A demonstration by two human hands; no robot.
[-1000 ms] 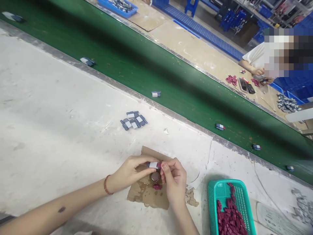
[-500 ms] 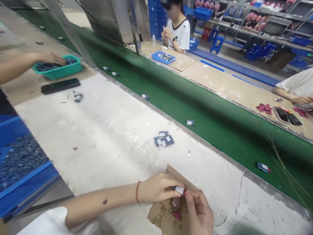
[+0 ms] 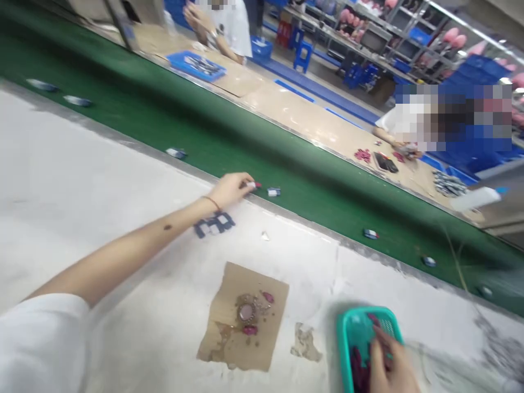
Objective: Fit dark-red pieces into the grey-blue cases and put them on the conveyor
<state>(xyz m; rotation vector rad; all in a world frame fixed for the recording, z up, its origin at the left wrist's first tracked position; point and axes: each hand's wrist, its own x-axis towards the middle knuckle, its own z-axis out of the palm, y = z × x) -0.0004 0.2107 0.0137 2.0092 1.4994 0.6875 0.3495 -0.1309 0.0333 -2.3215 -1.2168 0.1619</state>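
The small white-and-blue part with a magenta end (image 3: 252,185) sits at centre frame, pinched in the fingers of the left hand (image 3: 233,188), which is extended to the near edge of the green conveyor belt (image 3: 311,180). A like part (image 3: 273,191) lies on the belt just beside it; others are spaced along the belt toward lower right and upper left. The held part appears assembled and, judging by its position, is at the point of release; it is not yet down on the belt.

A cluster of dark blue parts (image 3: 213,224) lies on the white surface (image 3: 82,180) under the forearm, apparently not yet processed. At lower centre, a brown cardboard sheet (image 3: 229,338) carries a small round dish (image 3: 246,311) and magenta pieces.

The right hand (image 3: 388,365), at lower right, reaches into the teal basket (image 3: 347,338) of magenta pieces. Motion blur and the frame edge prevent telling whether its fingers are closed on a piece. Other people work at the far bench, upper frame.
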